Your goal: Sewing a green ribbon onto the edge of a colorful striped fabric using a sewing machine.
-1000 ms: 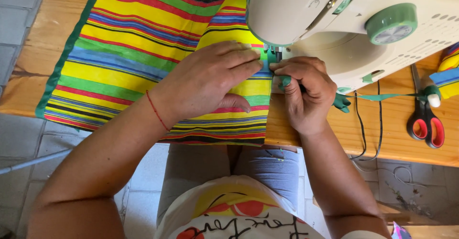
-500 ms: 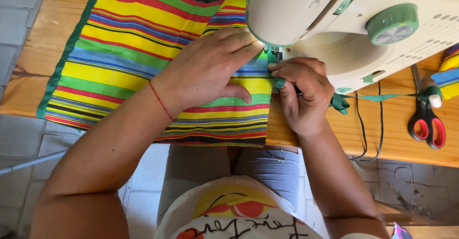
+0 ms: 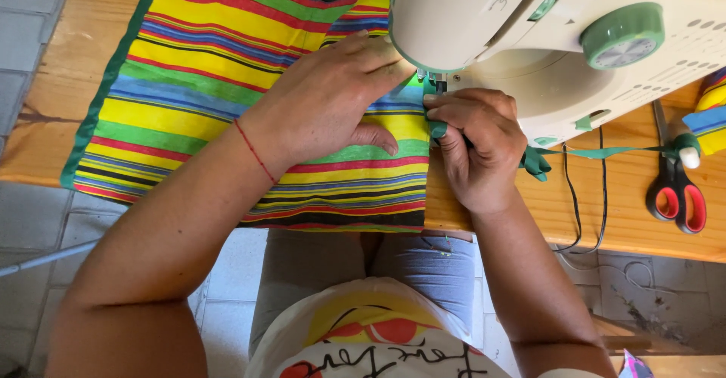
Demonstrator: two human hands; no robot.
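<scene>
Left hand flat on striped cloth; right hand pinches green tape

Wooden tabletop over a grey tiled floor in bright daylight.

I look down on a pale wooden tabletop with visible grain, its near edge running across in front of me, a darker knot or stain on its left end. Below and to the left, the floor is laid in grey square tiles with light joints; the same tiles show under the tabletop's edge, lit evenly by strong, soft daylight. At the lower right the floor looks rougher and dirtier, with small debris, and a brown wooden piece crosses there. A thin pale rod slants low on the left.
</scene>
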